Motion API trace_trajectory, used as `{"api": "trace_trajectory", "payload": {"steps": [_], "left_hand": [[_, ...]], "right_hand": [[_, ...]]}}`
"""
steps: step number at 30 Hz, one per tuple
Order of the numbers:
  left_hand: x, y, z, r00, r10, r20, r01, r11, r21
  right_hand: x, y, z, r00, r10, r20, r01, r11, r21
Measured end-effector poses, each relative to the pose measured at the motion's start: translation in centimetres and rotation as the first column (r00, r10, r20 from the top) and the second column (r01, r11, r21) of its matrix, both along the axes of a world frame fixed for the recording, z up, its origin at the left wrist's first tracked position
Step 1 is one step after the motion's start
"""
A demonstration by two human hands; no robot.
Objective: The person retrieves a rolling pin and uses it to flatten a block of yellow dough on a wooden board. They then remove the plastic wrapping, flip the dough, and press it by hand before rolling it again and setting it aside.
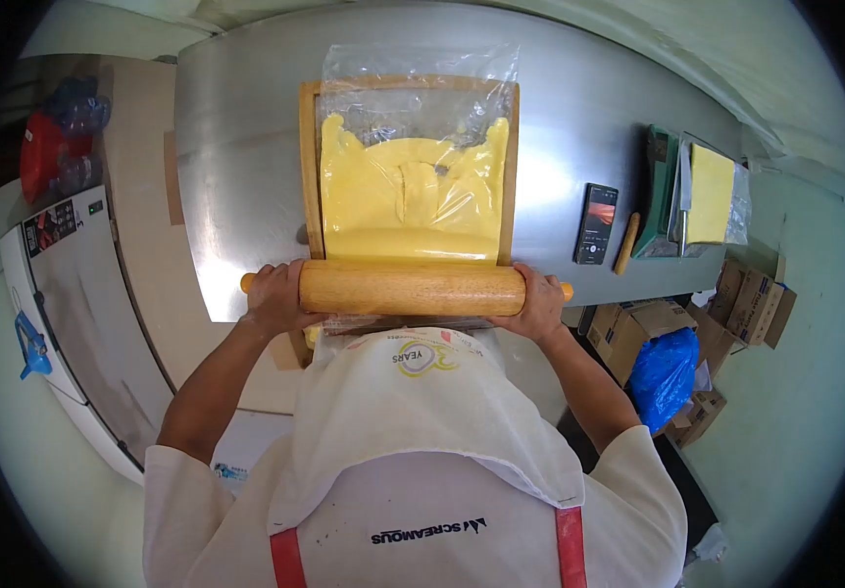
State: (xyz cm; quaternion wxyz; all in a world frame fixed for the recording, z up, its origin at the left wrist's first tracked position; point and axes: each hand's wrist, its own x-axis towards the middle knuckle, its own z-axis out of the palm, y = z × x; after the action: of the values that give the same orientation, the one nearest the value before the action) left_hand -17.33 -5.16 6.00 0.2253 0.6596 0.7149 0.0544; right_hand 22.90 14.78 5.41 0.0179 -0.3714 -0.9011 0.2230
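Observation:
A large wooden rolling pin (413, 289) lies crosswise in front of my body. My left hand (277, 298) is closed around its left end, by the orange handle. At the other end, my right hand (537, 304) grips it in the same way. Just beyond the pin, a smooth yellow, butter-like mass (413, 211) lies under clear plastic film (413, 64). Its far edge is uneven, with bare patches showing. A wooden frame (311, 176) surrounds it on the sides and far end. The pin hides the near part of the frame.
The frame rests on a steel table (246, 118). To the right are a phone (595, 223), a wooden handle (626, 243) and a yellow sheet (710, 194) beside green items. Cardboard boxes (638, 328) and a blue bag (665, 377) stand below. A white freezer (89, 294) is at left.

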Motion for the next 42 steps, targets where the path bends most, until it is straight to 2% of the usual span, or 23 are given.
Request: {"api": "trace_trajectory", "payload": {"steps": [3, 6, 9, 11, 15, 16, 19, 20, 23, 24, 26, 29, 32, 36, 38, 39, 41, 42], "left_hand": [[-0.6, 0.7, -0.2, 1.0, -0.006, -0.028, -0.003, 0.95, -0.313], [-1.5, 4.1, 0.8, 0.999, -0.023, 0.022, 0.031, 0.825, -0.564], [-3.0, 7.8, 0.9, 0.995, 0.002, 0.098, 0.071, 0.677, -0.732], [-4.2, 10.1, 1.5, 0.948, 0.15, 0.282, 0.097, 0.705, -0.702], [-4.6, 9.2, 0.4, 0.938, 0.224, 0.266, -0.017, 0.794, -0.607], [-4.2, 8.6, 0.7, 0.933, 0.233, 0.276, -0.028, 0.809, -0.588], [-1.9, 4.9, 2.4, 0.931, 0.223, 0.29, -0.097, 0.915, -0.391], [-1.3, 2.3, 0.6, 0.969, 0.13, 0.212, -0.067, 0.957, -0.281], [1.9, -1.6, 1.6, 0.997, 0.072, -0.025, -0.076, 0.942, -0.326], [2.3, -2.6, 1.1, 0.997, 0.079, 0.006, -0.075, 0.966, -0.246], [2.7, -4.0, -0.3, 0.993, 0.089, 0.071, -0.083, 0.993, -0.079], [3.0, -4.4, -0.4, 0.996, 0.079, -0.035, -0.081, 0.994, -0.074], [2.5, -4.7, -1.4, 0.997, 0.061, -0.054, -0.066, 0.993, -0.101], [1.9, -3.5, -1.0, 0.997, 0.006, -0.075, -0.03, 0.947, -0.321], [1.1, -1.7, -0.6, 0.997, -0.023, -0.075, -0.012, 0.904, -0.427], [0.2, -0.4, -0.7, 1.0, 0.007, 0.0, -0.006, 0.894, -0.449], [-1.9, 2.7, -1.4, 0.988, 0.057, 0.146, 0.02, 0.879, -0.476], [-2.9, 4.5, -1.9, 0.966, 0.135, 0.222, 0.014, 0.826, -0.563]], "right_hand": [[0.5, 0.4, -1.0, 0.999, 0.04, 0.016, -0.04, 0.999, 0.022], [0.0, 2.0, -0.8, 0.996, 0.025, 0.086, -0.012, 0.99, -0.137], [-2.4, 5.8, 0.6, 0.889, 0.142, 0.436, 0.059, 0.907, -0.416], [-3.1, 7.5, -0.1, 0.85, 0.172, 0.497, 0.088, 0.885, -0.456], [-3.7, 8.7, 0.2, 0.882, 0.136, 0.452, 0.13, 0.851, -0.51], [-3.8, 8.2, 1.0, 0.927, 0.064, 0.37, 0.136, 0.861, -0.49], [-2.9, 5.5, 2.6, 0.886, 0.072, 0.459, 0.132, 0.908, -0.397], [-1.4, 3.8, 2.2, 0.921, 0.074, 0.383, 0.067, 0.937, -0.343], [0.7, -0.3, 2.4, 0.968, 0.103, 0.228, -0.06, 0.981, -0.186], [1.2, -1.3, 2.0, 0.987, 0.1, 0.127, -0.092, 0.993, -0.071], [1.9, -2.2, 1.1, 0.994, 0.098, 0.051, -0.099, 0.995, 0.016], [2.2, -2.3, 0.2, 0.995, 0.102, -0.005, -0.101, 0.992, 0.077], [2.8, -1.9, -1.1, 0.995, 0.101, 0.022, -0.102, 0.993, 0.055], [2.6, -0.9, -1.3, 0.989, 0.116, 0.092, -0.115, 0.993, -0.023], [0.9, 1.2, 0.7, 0.94, 0.174, 0.292, -0.117, 0.972, -0.203], [-0.2, 2.4, 1.1, 0.902, 0.205, 0.379, -0.101, 0.956, -0.277], [-1.4, 6.0, 0.1, 0.854, 0.299, 0.427, -0.121, 0.91, -0.396], [-1.8, 7.3, -0.4, 0.83, 0.338, 0.444, -0.125, 0.888, -0.442]]}}
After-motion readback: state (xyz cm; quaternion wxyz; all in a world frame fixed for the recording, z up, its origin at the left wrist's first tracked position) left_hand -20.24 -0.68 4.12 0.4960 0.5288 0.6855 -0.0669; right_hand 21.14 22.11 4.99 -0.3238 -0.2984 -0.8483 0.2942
